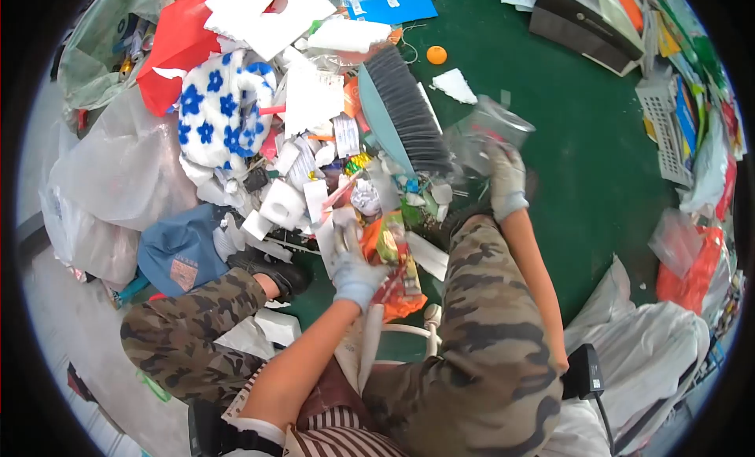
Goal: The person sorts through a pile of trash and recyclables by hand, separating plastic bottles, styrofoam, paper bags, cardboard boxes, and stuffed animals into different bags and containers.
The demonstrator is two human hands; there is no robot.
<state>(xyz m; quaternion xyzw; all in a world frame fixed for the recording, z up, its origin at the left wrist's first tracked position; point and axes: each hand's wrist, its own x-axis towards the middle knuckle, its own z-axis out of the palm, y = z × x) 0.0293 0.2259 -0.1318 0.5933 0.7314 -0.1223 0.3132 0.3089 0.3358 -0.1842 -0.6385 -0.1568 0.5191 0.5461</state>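
Observation:
My left hand (351, 267), in a pale glove, reaches into a heap of mixed waste with its fingers stretched out over white scraps. Against its thumb side lies a colourful red, green and orange wrapper (399, 260). My right hand (508, 182), gloved too, is closed on a crumpled clear plastic bag (487, 130) to the right of the heap. Between the hands and further off, a blue-green broom head (397, 111) with dark bristles leans on the heap. Pieces of white foam (281, 204) and crumpled paper (365, 197) lie just beyond my left hand.
A flowered blue-and-white cloth item (224, 111), a red sheet (177, 48) and a blue cap (179, 252) lie left. Large plastic bags (126, 158) stand beyond them. An orange ball (436, 55) rests on the green floor (582, 158). A white basket (664, 127) stands right.

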